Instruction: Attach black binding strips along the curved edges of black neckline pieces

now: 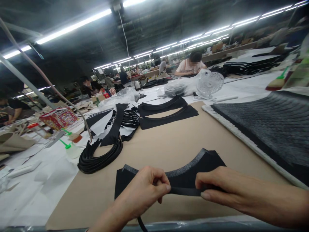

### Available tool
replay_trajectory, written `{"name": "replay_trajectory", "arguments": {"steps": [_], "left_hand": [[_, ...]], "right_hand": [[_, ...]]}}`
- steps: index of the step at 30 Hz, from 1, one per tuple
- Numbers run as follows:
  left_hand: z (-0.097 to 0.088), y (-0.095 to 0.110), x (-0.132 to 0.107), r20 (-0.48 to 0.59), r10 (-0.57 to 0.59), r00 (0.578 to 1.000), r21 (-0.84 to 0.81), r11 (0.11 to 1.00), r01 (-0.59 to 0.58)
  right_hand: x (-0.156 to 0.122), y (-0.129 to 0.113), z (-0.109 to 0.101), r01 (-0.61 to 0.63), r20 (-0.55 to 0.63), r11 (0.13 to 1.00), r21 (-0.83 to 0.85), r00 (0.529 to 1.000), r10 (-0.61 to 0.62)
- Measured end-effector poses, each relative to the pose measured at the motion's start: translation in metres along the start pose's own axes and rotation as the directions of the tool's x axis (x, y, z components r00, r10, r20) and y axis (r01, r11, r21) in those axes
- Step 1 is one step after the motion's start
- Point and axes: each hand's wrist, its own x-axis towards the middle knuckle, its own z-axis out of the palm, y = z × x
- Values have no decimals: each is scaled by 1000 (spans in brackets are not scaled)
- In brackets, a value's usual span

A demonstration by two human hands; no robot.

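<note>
My left hand (pixel 145 190) and my right hand (pixel 214 187) both pinch a narrow black strip (pixel 185 191), stretched between them just above the near edge of the brown work surface (pixel 169 145). Right behind the strip lies a stack of curved black cut pieces (pixel 190 170) with a grey foam edge. The strip's tail hangs down below my left wrist. Both hands are closed in a pinch.
A bundle of curved black strips (pixel 98 158) lies to the left, more black cut pieces (pixel 166 112) farther back. Glue bottles (pixel 71 149) and a red box (pixel 59 117) sit left. A grey-black mat (pixel 270 125) fills the right, a white fan (pixel 209 84) behind. Other people work at distant tables.
</note>
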Motion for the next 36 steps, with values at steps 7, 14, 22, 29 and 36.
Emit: {"name": "replay_trajectory", "arguments": {"steps": [7, 14, 22, 29, 36], "left_hand": [[6, -20, 14, -63, -29, 998, 71, 997, 33], [10, -42, 32, -182, -76, 980, 212, 971, 114], [13, -53, 54, -231, -125, 965, 251, 951, 183], [12, -53, 65, -245, -132, 960, 281, 938, 201], [13, -57, 69, -235, -121, 964, 295, 936, 190]], "right_hand": [[26, -14, 11, -45, 149, 994, -97, 987, 59], [60, -3, 38, -3, 101, 977, -212, 995, 25], [92, -3, 43, -90, 58, 956, -279, 992, 110], [102, -1, 51, -92, 52, 916, -390, 991, 122], [104, 3, 51, -106, 15, 922, -372, 993, 120]]}}
